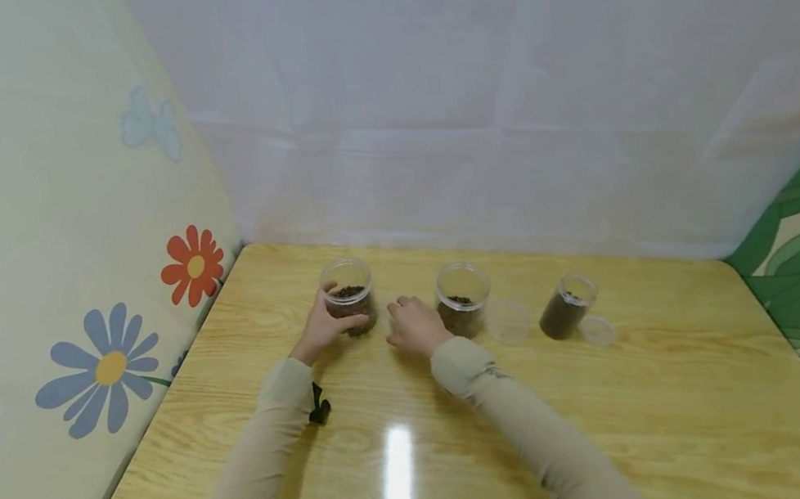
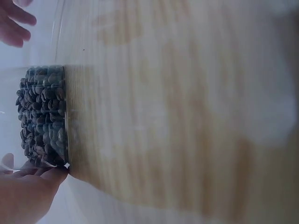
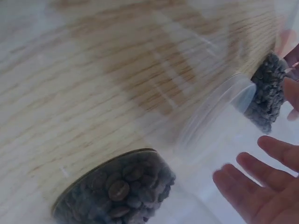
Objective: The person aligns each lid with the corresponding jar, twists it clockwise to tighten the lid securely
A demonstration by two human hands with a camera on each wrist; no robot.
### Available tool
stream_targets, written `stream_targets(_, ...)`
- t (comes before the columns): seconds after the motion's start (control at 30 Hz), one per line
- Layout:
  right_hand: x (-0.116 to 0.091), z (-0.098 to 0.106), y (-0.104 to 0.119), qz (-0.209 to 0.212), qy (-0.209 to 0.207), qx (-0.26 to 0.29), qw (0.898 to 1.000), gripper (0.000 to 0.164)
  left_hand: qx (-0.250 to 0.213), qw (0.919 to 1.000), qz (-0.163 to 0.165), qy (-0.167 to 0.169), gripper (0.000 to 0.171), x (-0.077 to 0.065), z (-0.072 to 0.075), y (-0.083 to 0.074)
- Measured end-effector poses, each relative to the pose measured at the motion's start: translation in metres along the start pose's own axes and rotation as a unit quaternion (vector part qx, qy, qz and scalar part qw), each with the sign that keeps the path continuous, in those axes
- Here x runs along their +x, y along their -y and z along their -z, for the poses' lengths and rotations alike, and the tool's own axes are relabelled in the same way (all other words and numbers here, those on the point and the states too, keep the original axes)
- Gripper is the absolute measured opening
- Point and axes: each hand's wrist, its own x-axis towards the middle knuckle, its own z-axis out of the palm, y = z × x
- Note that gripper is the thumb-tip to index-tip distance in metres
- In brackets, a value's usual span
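Note:
My left hand [image 1: 325, 325] grips the side of a clear round jar [image 1: 350, 298] at the left, its thumb across the front. Dark coffee beans [image 2: 42, 116] fill its lower part, and its top is uncovered. Between this jar and a second one, my right hand [image 1: 418, 327] is held low over the table beside a clear round lid [image 3: 215, 109]. In the right wrist view its fingers [image 3: 271, 172] are spread and loosely bent near the lid, with nothing between them. The second jar [image 1: 463, 312], also uncovered and part full of beans, stands just right of that hand.
Further right, a narrower clear jar [image 1: 566, 311] of dark contents stands uncovered. One clear lid [image 1: 508, 322] lies beside the second jar, and a smaller lid [image 1: 598, 331] by the narrow jar. A white cloth [image 1: 473, 109] hangs behind the wooden table [image 1: 682, 382].

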Motion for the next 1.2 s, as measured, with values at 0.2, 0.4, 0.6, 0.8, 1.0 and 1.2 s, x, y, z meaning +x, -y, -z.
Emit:
stream_targets(0.2,0.013,-0.009,-0.002,-0.014,-0.008,0.004,1.000,0.064,-0.015,0.9997,0.015,0.008,0.095,0.000,0.001,-0.003)
stream_targets(0.4,0.020,-0.017,-0.003,-0.018,-0.010,0.012,1.000,0.067,-0.014,0.9996,0.010,0.022,0.090,-0.011,0.001,-0.021)
stream_targets(0.6,0.025,-0.020,-0.003,-0.030,-0.004,0.005,1.000,0.069,-0.009,0.9997,0.000,0.021,0.088,-0.016,0.000,-0.028)
stream_targets(0.8,0.028,-0.022,-0.002,-0.029,0.000,0.007,1.000,0.069,-0.008,0.9998,0.006,0.017,0.088,-0.016,0.000,-0.028)
stream_targets(1.0,0.031,-0.025,-0.003,-0.040,0.000,0.015,0.999,0.068,-0.006,0.9998,0.001,0.018,0.089,-0.015,0.000,-0.028)
stream_targets(1.2,0.033,-0.030,-0.004,-0.048,-0.002,0.021,0.999,0.066,-0.011,0.9998,0.000,0.018,0.089,-0.015,-0.001,-0.029)
